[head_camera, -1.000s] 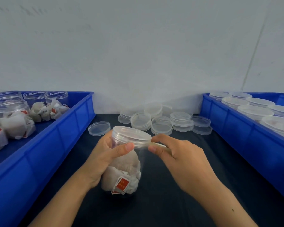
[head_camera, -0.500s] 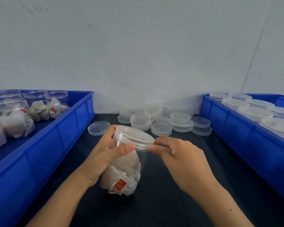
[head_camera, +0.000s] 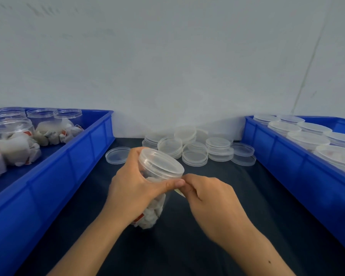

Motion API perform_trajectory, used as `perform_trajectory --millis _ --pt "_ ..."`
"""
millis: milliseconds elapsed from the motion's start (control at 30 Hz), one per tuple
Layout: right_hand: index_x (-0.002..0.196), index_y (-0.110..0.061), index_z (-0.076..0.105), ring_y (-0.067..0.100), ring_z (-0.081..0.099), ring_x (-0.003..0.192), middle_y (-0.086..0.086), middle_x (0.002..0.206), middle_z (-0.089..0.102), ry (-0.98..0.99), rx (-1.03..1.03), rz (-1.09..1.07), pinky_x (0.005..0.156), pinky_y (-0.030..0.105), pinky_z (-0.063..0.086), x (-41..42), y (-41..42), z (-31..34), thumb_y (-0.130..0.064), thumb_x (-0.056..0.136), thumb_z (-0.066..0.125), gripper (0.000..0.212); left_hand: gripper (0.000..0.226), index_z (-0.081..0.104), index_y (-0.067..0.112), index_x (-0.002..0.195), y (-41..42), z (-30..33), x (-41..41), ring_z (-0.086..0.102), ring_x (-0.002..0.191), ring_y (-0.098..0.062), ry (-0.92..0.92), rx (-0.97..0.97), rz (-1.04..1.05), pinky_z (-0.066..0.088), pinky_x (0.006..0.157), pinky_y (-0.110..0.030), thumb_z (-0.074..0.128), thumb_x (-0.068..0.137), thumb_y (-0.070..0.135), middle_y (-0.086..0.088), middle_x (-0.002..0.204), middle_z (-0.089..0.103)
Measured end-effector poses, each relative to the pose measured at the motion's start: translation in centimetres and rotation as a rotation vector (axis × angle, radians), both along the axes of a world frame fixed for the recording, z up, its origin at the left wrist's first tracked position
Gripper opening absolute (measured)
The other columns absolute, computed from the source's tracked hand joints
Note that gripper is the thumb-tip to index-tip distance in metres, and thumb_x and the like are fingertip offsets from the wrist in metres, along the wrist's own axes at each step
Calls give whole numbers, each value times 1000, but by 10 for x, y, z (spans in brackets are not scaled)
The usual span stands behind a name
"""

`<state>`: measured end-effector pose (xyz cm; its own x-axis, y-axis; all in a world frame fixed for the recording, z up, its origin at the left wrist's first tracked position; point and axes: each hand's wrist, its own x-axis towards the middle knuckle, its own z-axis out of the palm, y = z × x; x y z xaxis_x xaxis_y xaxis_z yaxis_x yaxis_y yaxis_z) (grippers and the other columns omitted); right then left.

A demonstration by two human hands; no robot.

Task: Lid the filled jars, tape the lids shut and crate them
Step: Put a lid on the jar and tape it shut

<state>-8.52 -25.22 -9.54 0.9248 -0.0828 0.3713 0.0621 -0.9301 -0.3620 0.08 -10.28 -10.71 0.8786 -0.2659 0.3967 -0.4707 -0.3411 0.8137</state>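
Observation:
A clear jar (head_camera: pixel 151 214) filled with tea bags stands tilted to the right on the dark table, a clear lid (head_camera: pixel 160 163) on its top. My left hand (head_camera: pixel 133 188) grips the jar just under the lid, thumb across its front. My right hand (head_camera: pixel 205 196) pinches a thin pale strip of tape (head_camera: pixel 179 191) right beside the lid's rim, next to my left thumb tip. Loose clear lids (head_camera: pixel 195 150) lie in stacks at the back of the table.
A blue crate (head_camera: pixel 72 156) on the left holds several open jars of tea bags (head_camera: pixel 14 140). A blue crate (head_camera: pixel 287 162) on the right holds several lidded jars (head_camera: pixel 307 139). A single lid (head_camera: pixel 118 155) lies near the left crate. A grey wall closes the back.
The jar has tipped further to the right and turned in my left hand. My right hand has dropped lower and closer to my left thumb, still pinching the tape strip.

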Motion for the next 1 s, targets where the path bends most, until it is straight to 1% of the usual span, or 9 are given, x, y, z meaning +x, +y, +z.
perform_trajectory --millis 167,267,367,467,600,667,800,867,1000 --pt "99 -26 55 11 55 78 -8 80 58 110 106 1 72 28 43 -3 -7 7 -45 102 23 37 90 44 45 110 3 0 -1 56 96 10 -41 2 -31 52 82 -26 72 34 83 35 105 54" --pt "84 -17 51 13 51 70 -6 74 52 244 155 -99 65 29 41 -1 -9 4 -51 101 21 48 87 41 47 110 0 -1 -6 55 94 10 -89 41 18 53 80 -27 69 36 83 36 104 52" --pt "80 -16 58 9 48 60 -10 64 49 373 347 -65 61 27 38 2 -16 0 -52 101 27 52 88 37 49 110 -1 0 -10 54 93 7 -161 106 66 51 79 -28 66 37 87 32 101 53" --pt "71 -18 54 9 41 53 -6 59 45 329 500 70 56 28 36 8 -20 -4 -46 100 40 42 92 37 45 115 3 0 -8 56 97 -2 -173 138 100 51 82 -33 64 37 86 27 102 53" --pt "75 -12 57 13 63 63 -1 69 64 320 611 141 74 33 53 16 -16 -12 -28 100 50 30 87 37 43 114 4 -2 -8 55 94 -5 -252 220 145 46 76 -30 63 41 83 27 100 50" --pt "81 -9 52 15 66 60 3 67 67 371 711 165 70 32 55 17 -14 -14 -25 101 47 26 86 40 41 115 3 -2 -8 55 93 -7 -263 235 162 44 74 -29 66 43 80 24 101 53" --pt "89 -9 49 7 45 45 -7 50 54 366 748 129 49 20 38 18 -7 -18 -28 101 44 22 93 40 37 117 2 -2 -3 57 94 -11 -250 274 158 47 77 -32 63 40 84 19 104 54" --pt "88 -4 51 9 37 49 -9 52 44 311 750 68 52 26 33 20 -6 -21 -28 99 47 26 93 39 39 114 0 -1 -3 57 92 -10 -247 267 142 47 75 -32 59 36 86 22 100 54" --pt "85 2 47 20 37 66 1 66 43 231 715 -15 63 38 31 22 -2 -26 -29 95 48 33 90 40 37 114 -1 -2 -1 55 89 -7 -263 278 137 41 72 -28 64 40 81 22 97 52"
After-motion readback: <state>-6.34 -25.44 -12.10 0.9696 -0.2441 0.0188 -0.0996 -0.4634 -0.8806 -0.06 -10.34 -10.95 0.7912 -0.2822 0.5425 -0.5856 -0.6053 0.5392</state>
